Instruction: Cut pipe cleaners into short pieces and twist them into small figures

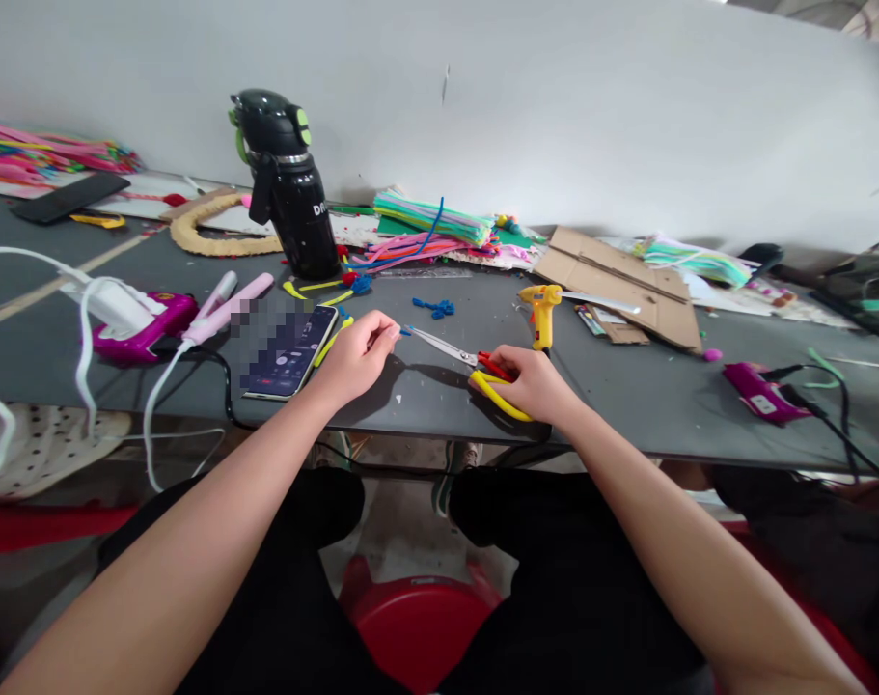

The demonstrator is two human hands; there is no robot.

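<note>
My right hand (535, 383) is closed around the yellow and red handles of a pair of scissors (450, 349), whose blades point left across the dark table (425, 386). My left hand (359, 353) pinches a small blue piece of pipe cleaner (405, 330) right at the scissor tips. Both hands rest near the table's front edge.
A phone (290, 352) lies left of my left hand. A black bottle (290, 188) stands behind it. A yellow glue gun (542, 309), cardboard (619, 280), pipe cleaner bundles (431, 220), blue scraps (434, 308), a pink glue gun (142, 323) and a purple one (761, 391) lie around.
</note>
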